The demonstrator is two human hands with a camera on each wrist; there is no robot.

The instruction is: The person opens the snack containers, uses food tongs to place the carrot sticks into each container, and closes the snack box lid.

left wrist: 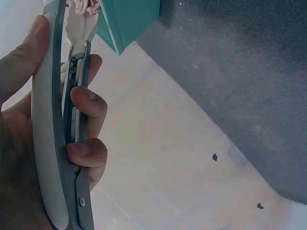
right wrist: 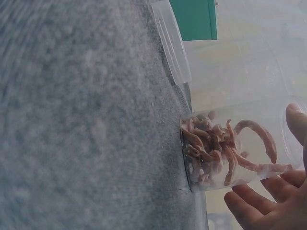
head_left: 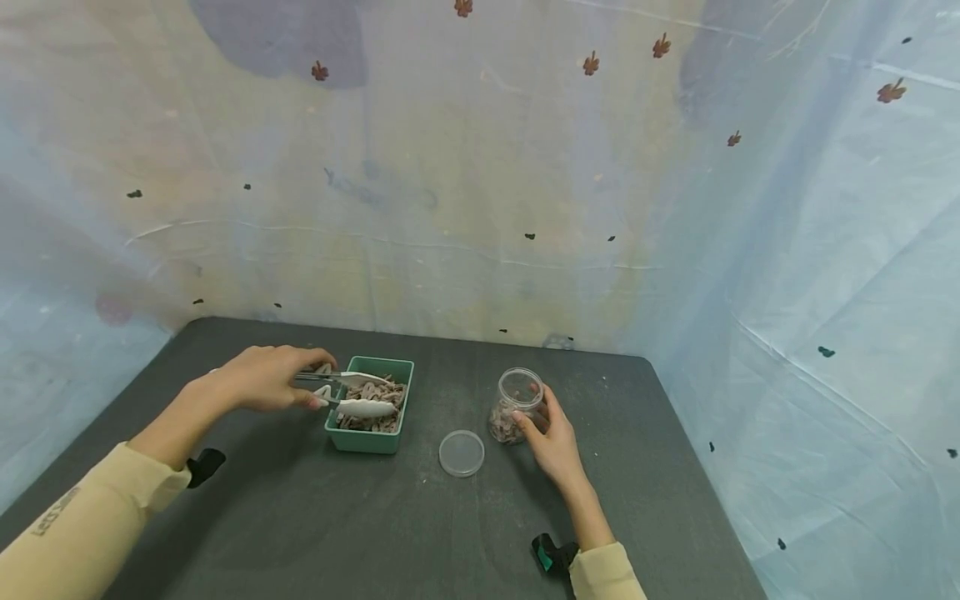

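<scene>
My left hand [head_left: 262, 379] grips a pair of tongs [head_left: 367, 408] with pale tips and grey handles. The thumb lies along one handle [left wrist: 45, 120] and the fingers curl round the other. Both tong tips reach into a green rectangular container [head_left: 365, 442], spread over a heap of brownish-pink strips [head_left: 378, 392]. To the right, my right hand [head_left: 557, 442] holds a clear jar [right wrist: 259, 110] around its upper side, thumb near the rim. The jar stands upright, without a lid, its lower part filled with similar strips [right wrist: 211, 148]; a few lean up its wall.
A clear round lid [head_left: 461, 453] lies flat on the dark grey table [head_left: 390, 533], between the container and the jar. Pale patterned sheeting [head_left: 450, 183] hangs behind the table and along its right side. Small crumbs dot the tabletop near the lid.
</scene>
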